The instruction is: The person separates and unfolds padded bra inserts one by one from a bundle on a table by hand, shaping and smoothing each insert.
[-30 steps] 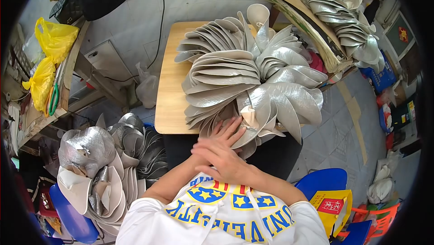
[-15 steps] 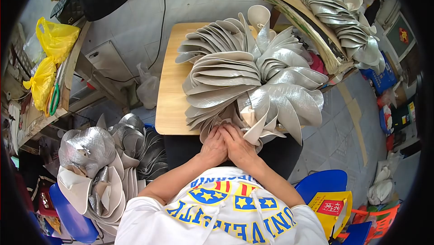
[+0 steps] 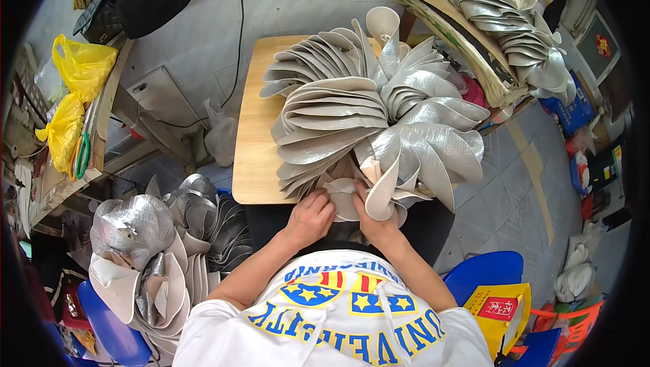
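Bent fingers of the left hand [image 3: 312, 217] and right hand [image 3: 372, 223] seem to touch the sides of a pale piece [image 3: 344, 203]; I can't tell how tightly. They were together; now they've parted, so I see it between them by the table [image 3: 254, 157]'s near edge. It faces up, its long way seemingly running from shirt [image 3: 325, 340] to silver pile [image 3: 433, 147].

A pale, rounded piece [image 3: 344, 204] sits beside fanned, silver-faced sheets [image 3: 406, 142].
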A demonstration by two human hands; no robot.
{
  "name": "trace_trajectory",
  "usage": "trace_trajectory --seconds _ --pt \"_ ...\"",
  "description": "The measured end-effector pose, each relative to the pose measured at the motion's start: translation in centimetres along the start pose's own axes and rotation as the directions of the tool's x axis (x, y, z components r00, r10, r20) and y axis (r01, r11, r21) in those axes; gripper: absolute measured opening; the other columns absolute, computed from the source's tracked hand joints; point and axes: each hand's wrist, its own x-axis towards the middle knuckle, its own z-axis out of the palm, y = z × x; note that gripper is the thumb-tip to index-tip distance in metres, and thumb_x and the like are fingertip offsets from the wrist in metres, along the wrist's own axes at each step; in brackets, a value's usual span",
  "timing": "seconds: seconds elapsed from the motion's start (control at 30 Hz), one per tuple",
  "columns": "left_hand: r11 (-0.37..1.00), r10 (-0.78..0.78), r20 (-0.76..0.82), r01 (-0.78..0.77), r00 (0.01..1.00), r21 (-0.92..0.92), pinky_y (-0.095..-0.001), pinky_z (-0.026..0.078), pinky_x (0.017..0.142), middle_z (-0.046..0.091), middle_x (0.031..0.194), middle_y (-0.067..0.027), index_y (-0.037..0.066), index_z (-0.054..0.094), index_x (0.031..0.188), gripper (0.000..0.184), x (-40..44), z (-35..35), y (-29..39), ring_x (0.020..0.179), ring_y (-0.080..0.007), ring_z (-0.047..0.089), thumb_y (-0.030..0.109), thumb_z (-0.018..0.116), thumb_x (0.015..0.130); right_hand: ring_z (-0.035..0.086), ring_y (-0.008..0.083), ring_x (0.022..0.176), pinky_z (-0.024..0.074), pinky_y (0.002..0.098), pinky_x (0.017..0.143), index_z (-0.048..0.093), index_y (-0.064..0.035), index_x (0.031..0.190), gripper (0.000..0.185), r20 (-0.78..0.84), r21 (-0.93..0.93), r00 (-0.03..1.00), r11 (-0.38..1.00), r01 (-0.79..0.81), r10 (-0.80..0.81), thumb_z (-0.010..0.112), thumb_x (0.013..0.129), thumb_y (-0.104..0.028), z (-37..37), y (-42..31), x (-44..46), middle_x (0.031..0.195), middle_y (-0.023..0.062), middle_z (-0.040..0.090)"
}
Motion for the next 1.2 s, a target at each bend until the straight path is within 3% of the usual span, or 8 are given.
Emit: trace_trajectory --seconds 0.33,0.43,0.57,0.7,0.8,0.93,1.03,1.2 --pt "0.994 0.067 -0.06 -0.072 0.996 -0.077 -0.0381 0.051 0.08 0.058 0.092 -0.0123 0.002 0.061 0.083 0.016 0.3 -0.9 1.0 0.096 -0.0312 0.059 0.003 0.071 0.07 0.063 0.0336 0.101 0.0501 0.0402 0.087 0.057 -0.0027 0.12 0.034 0.077 0.312 0.98 0.929 -0.199 0.184 0.059 0.086 -0.008 -2.4 -1.1 0.8 0.117 0.0171 0.063" --pt "0.996 0.044 -0.095 -0.052 0.995 -0.077 -0.0363 0.052 0.072 0.059 0.088 -0.0122 0.002 0.061 0.083 0.016 -0.1 -1.3 1.1 0.089 -0.0296 0.061 0.003 0.072 0.071 0.064 0.0304 0.102 0.0496 0.0358 0.088 0.054 -0.0005 0.125 0.038 0.029 0.705 0.944 0.663 -0.251 0.328 0.06 0.087 -0.006 -2.8 -0.7 0.9 0.116 0.0172 0.063" --pt "0.97 -0.234 0.035 0.236 0.972 -0.063 -0.0334 0.05 0.059 0.062 0.078 -0.0146 0.0 0.065 0.085 0.014 -1.6 -1.6 1.6 0.069 -0.0267 0.064 0.009 0.071 0.078 0.065 0.0247 0.102 0.0495 0.0328 0.087 0.051 0.0022 0.128 0.04 -0.012 0.785 0.93 0.58 -0.219 0.368 0.059 0.089 -0.003 -3.3 -0.9 1.3 0.112 0.0162 0.065" --pt "0.724 -0.503 0.367 0.613 0.782 -0.315 -0.0293 0.047 0.05 0.068 0.083 -0.0157 -0.004 0.064 0.093 0.027 -0.9 -1.7 2.7 0.06 -0.0221 0.066 0.023 0.064 0.089 0.064 0.0214 0.104 0.0493 0.0316 0.088 0.048 0.0037 0.129 0.039 0.082 0.849 0.909 0.449 -0.279 0.409 0.056 0.092 -0.005 -4.1 -1.1 1.8 0.116 0.0162 0.064" --pt "0.132 -0.596 0.649 0.855 0.473 -0.502 -0.0255 0.048 0.051 0.069 0.083 -0.0126 -0.003 0.062 0.102 0.029 -0.6 -0.9 2.3 0.062 -0.0165 0.066 0.025 0.062 0.092 0.06 0.0218 0.11 0.0464 0.0323 0.094 0.043 0.003 0.134 0.041 0.228 0.905 0.871 0.236 -0.355 0.434 0.052 0.095 -0.006 -5.3 -0.4 2.0 0.122 0.0171 0.06" --pt "-0.02 -0.608 0.654 0.815 0.45 -0.579 -0.0232 0.048 0.05 0.068 0.083 -0.0114 -0.004 0.058 0.108 0.033 0.0 0.3 1.6 0.062 -0.0134 0.064 0.026 0.059 0.094 0.057 0.0233 0.114 0.0431 0.0326 0.099 0.039 0.0014 0.138 0.044 0.279 0.932 0.861 0.098 -0.35 0.426 0.051 0.096 -0.006 -5.4 0.4 2.3 0.126 0.0171 0.058" --pt "0.095 -0.602 0.653 0.854 0.459 -0.512 -0.0232 0.048 0.049 0.067 0.083 -0.0103 -0.003 0.059 0.106 0.031 0.5 1.0 1.8 0.061 -0.0128 0.064 0.026 0.058 0.095 0.054 0.0253 0.119 0.0413 0.035 0.101 0.039 -0.0005 0.138 0.049 0.224 0.921 0.91 0.228 -0.315 0.349 0.056 0.093 -0.007 -4.9 0.4 2.2 0.131 0.0167 0.054" --pt "0.146 -0.598 0.636 0.847 0.487 -0.511 -0.0249 0.048 0.05 0.067 0.08 -0.0088 -0.004 0.064 0.098 0.029 0.4 2.9 1.5 0.059 -0.0134 0.063 0.023 0.056 0.094 0.043 0.034 0.129 0.0367 0.0433 0.105 0.046 -0.0081 0.136 0.06 0.078 0.606 0.992 0.785 -0.127 0.1 0.068 0.081 -0.015 -6.0 -1.3 3.9 0.134 0.017 0.049"
